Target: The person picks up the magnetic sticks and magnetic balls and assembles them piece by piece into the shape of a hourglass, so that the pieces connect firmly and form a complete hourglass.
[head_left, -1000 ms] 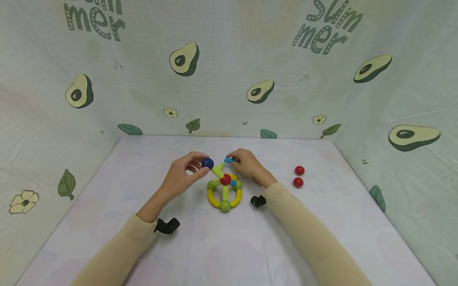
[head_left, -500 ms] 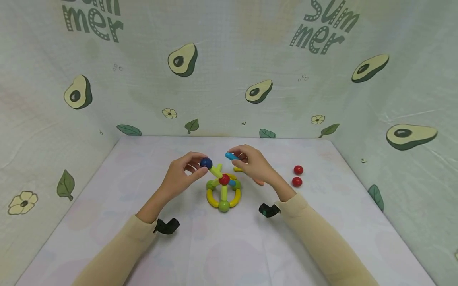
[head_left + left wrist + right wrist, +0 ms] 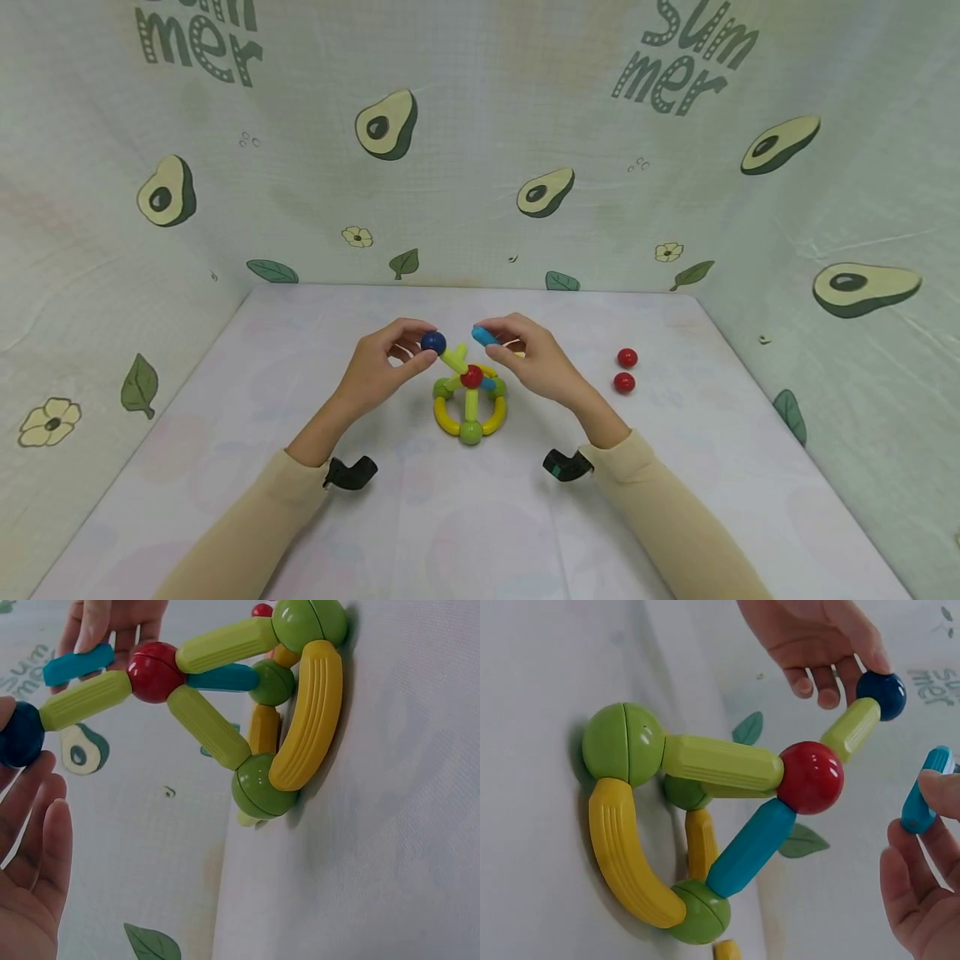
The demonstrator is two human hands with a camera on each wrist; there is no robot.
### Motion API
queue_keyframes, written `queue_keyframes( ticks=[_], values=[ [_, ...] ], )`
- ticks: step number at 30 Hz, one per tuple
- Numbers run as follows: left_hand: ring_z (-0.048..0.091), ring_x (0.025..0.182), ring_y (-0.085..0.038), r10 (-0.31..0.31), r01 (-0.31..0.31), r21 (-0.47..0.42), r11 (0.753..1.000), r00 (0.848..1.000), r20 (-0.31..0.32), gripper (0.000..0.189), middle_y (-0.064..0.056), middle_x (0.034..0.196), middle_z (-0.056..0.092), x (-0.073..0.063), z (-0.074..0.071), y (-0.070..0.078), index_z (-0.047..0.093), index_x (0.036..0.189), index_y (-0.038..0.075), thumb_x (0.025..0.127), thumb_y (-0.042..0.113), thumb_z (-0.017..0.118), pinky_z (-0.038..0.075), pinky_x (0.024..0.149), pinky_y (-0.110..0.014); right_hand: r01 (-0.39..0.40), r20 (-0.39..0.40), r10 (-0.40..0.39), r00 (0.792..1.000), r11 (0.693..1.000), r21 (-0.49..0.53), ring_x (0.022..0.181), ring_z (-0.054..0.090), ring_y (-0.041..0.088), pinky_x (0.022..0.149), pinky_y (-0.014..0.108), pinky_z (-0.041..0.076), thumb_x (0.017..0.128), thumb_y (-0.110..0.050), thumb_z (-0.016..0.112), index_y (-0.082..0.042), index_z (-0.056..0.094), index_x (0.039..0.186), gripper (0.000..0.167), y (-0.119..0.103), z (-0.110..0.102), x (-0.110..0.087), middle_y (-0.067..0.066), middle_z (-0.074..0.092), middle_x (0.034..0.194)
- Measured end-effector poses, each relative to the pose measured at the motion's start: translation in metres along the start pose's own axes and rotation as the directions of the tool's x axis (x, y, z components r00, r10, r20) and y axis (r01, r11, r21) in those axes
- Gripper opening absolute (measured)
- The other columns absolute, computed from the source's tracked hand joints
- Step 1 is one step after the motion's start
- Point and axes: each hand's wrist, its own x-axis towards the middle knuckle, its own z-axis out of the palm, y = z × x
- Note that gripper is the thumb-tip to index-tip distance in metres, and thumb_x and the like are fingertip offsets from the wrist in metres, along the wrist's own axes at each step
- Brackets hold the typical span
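Note:
My left hand (image 3: 384,367) pinches a dark blue ball (image 3: 433,342) between thumb and fingers. From that ball a light green magnetic rod (image 3: 86,700) slopes down to a red ball (image 3: 811,778). The red ball tops a pyramid of two light green rods and a blue rod (image 3: 751,847), standing on a ring of curved yellow rods (image 3: 309,716) and green balls (image 3: 470,432). Right of the blue ball, my right hand (image 3: 543,360) pinches a loose blue rod (image 3: 483,335) by one end. Its free end points toward the dark blue ball, with a gap between them.
Two red balls (image 3: 626,370) lie on the table to the right. A yellow piece (image 3: 519,355) shows partly behind my right hand. Another light green rod (image 3: 461,353) shows behind the frame. A patterned cloth (image 3: 465,242) hangs at the back and sides.
My right hand rises with the blue rod, then lowers slightly; the rod now tilts differently. An orange piece seen half a second ago is hidden now. My left hand stays put.

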Motion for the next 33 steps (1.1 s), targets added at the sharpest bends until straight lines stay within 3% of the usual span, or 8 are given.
queue_keyframes(
  ticks=[15, 25, 33],
  values=[
    [0.066, 0.095, -0.013, 0.003, -0.003, -0.014, 1.000, 1.000, 0.002, 0.036, 0.005, 0.109, 0.073, -0.001, -0.001, -0.001, 0.069, 0.132, 0.022, 0.098, 0.027, 0.079, 0.056, 0.084, -0.026, -0.030, -0.015, 0.031, 0.999, 0.995, 0.091, 0.112, 0.069, 0.023, 0.102, 0.039, 0.058, 0.102, -0.011, 0.072, -0.014, 0.064, 0.135, 0.034, -0.001, 0.010, -0.005, 0.005, 0.068, 0.124],
    [0.065, 0.094, -0.012, 0.014, -0.014, -0.004, 1.000, 1.000, 0.001, 0.036, 0.005, 0.109, 0.073, 0.001, -0.001, -0.001, 0.069, 0.132, 0.020, 0.098, 0.026, 0.079, 0.057, 0.085, -0.026, -0.020, -0.006, 0.021, 1.000, 0.994, 0.104, 0.106, 0.070, 0.021, 0.096, 0.031, 0.059, 0.101, -0.011, 0.074, -0.012, 0.065, 0.131, 0.032, 0.003, 0.014, -0.005, 0.004, 0.070, 0.119],
    [0.065, 0.095, -0.013, 0.000, 0.000, 0.011, 1.000, 1.000, 0.007, 0.036, 0.004, 0.108, 0.074, 0.002, -0.001, 0.000, 0.069, 0.132, 0.019, 0.098, 0.027, 0.079, 0.056, 0.085, -0.026, 0.008, -0.006, -0.007, 1.000, 0.996, 0.087, 0.104, 0.071, 0.021, 0.093, 0.031, 0.060, 0.100, -0.009, 0.075, -0.011, 0.065, 0.129, 0.031, 0.005, 0.016, -0.005, 0.005, 0.070, 0.116]
  ],
)
